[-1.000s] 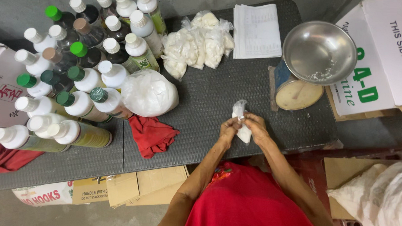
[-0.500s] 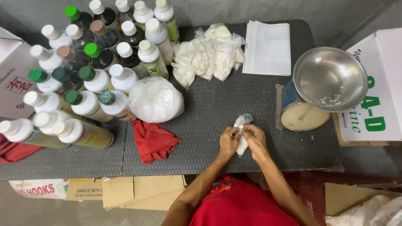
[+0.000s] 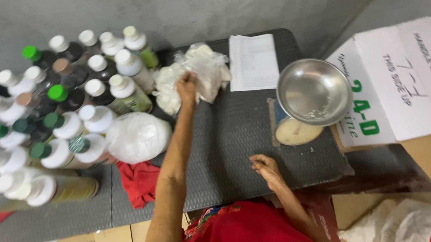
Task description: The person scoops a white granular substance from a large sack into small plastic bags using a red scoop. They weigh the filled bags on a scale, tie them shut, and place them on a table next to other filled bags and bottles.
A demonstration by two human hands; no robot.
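My left hand (image 3: 186,85) is stretched out to the far side of the dark table (image 3: 235,134) and rests on a heap of small white plastic packets (image 3: 195,74), fingers curled; whether it grips one is hidden. My right hand (image 3: 265,168) lies near the table's front edge with loosely bent fingers and nothing visible in it. A steel bowl (image 3: 314,91) sits on a scale (image 3: 292,130) to the right of both hands.
Many capped bottles (image 3: 58,121) crowd the left half of the table. A round white bag (image 3: 137,137) and a red cloth (image 3: 141,181) lie beside them. A white paper sheet (image 3: 253,61) is at the back. A cardboard box (image 3: 396,91) stands at right.
Both hands were together at the front edge holding a small white packet. The left arm has since reached out to the packet heap; the right hand stays near the front, now without the packet.
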